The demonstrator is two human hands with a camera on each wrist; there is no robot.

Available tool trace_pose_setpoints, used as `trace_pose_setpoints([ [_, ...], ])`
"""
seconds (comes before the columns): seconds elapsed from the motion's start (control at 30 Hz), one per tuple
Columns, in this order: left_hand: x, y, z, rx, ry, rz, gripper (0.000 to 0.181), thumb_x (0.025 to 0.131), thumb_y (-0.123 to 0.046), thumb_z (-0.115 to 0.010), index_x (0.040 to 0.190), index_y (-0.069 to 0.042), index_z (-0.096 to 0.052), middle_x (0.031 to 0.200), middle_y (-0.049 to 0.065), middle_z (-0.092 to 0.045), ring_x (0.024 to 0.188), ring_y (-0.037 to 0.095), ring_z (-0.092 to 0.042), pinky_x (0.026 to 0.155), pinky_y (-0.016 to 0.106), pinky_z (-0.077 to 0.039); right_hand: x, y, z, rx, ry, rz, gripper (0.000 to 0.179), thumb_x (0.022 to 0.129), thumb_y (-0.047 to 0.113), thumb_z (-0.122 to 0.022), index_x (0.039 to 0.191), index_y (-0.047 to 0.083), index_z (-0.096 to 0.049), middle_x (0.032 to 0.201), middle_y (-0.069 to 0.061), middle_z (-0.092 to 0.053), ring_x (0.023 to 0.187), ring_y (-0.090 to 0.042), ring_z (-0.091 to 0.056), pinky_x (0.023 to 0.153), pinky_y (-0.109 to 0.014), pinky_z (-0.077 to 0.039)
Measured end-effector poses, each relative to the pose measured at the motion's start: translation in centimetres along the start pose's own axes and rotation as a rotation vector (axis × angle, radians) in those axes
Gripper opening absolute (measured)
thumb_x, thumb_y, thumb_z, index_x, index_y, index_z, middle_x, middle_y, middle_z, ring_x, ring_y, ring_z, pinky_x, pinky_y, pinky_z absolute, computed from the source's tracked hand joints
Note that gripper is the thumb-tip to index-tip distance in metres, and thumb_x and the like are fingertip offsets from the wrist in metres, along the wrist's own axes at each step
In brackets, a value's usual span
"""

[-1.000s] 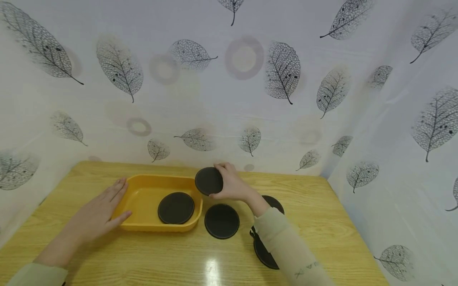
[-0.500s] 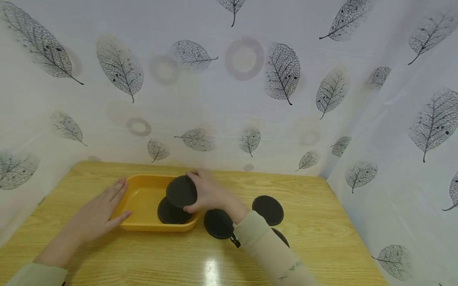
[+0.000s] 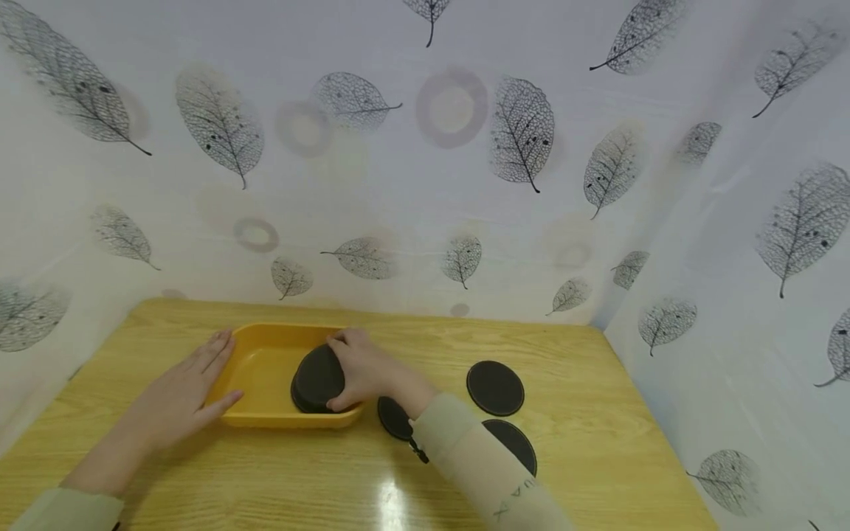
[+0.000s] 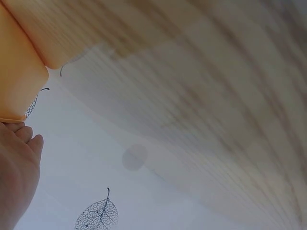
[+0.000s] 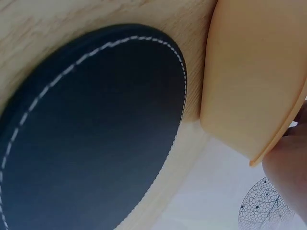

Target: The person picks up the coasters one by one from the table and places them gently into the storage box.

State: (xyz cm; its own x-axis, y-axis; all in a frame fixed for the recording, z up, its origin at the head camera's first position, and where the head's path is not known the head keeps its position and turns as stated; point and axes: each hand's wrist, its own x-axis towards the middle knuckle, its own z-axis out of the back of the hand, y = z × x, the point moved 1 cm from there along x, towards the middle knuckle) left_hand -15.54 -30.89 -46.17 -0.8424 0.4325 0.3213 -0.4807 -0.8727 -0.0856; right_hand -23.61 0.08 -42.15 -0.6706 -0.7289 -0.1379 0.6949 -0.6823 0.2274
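A shallow yellow plastic tray point(image 3: 255, 380) stands on the table. My left hand point(image 3: 175, 402) rests against the tray's left end, fingers straight and thumb over the near rim; in the left wrist view its fingertips point(image 4: 23, 132) touch the rim. Inside the tray's right half, my right hand point(image 3: 364, 372) grips a round black coaster point(image 3: 322, 376) by its edge, thumb on the near side. It sits over another black coaster point(image 3: 299, 402), mostly covered. Whether the two are flush I cannot tell. The right wrist view shows the tray's outer wall point(image 5: 249, 72) and part of that hand point(image 5: 290, 167).
Right of the tray lies a black coaster point(image 3: 394, 420), partly hidden by the right forearm. Farther right are two more, one behind point(image 3: 495, 387) and one nearer point(image 3: 514, 442), partly under the sleeve. White stitching rims a coaster point(image 5: 96, 129) up close. A leaf-print cloth point(image 3: 398, 184) hangs behind.
My right hand has carried the coaster leftward over the tray's rim and down onto the coaster lying inside. My left hand has stayed at the tray's left end.
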Motion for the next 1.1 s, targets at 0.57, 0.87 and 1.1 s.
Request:
trace_pose_setpoints([
  [0.57,0.0,0.0,-0.1,0.008,-0.007,-0.009,0.088,0.104,-0.043,-0.063,0.162,0.013,-0.026,0.175,0.026,-0.016,0.166,0.015,0.006,0.125,0.01,0.017,-0.1,1.0,-0.5,-0.273,0.01,0.009,0.105,0.085,0.064,-0.08,0.165,0.011,-0.038,0.164,-0.007,-0.043,0.151,-0.021,-0.043,0.12,-0.027,-0.048],
  [0.87,0.0,0.1,-0.2,0.003,-0.013,-0.011,0.089,0.104,-0.042,-0.064,0.163,0.012,-0.026,0.176,0.023,-0.014,0.167,0.015,0.005,0.125,0.009,0.016,-0.3,0.4,-0.6,-0.104,-0.033,0.03,0.102,0.088,0.056,-0.082,0.166,0.009,-0.036,0.165,-0.01,-0.04,0.153,-0.024,-0.041,0.124,-0.029,-0.044],
  [1.1,0.0,0.1,-0.3,0.005,-0.018,-0.013,0.089,0.104,-0.042,-0.065,0.163,0.011,-0.025,0.177,0.021,-0.013,0.164,0.007,0.01,0.125,0.009,0.016,-1.6,-0.6,0.1,0.205,-0.109,0.033,0.095,0.091,0.044,-0.085,0.165,0.009,-0.037,0.164,-0.014,-0.043,0.151,-0.028,-0.045,0.126,-0.036,-0.044],
])
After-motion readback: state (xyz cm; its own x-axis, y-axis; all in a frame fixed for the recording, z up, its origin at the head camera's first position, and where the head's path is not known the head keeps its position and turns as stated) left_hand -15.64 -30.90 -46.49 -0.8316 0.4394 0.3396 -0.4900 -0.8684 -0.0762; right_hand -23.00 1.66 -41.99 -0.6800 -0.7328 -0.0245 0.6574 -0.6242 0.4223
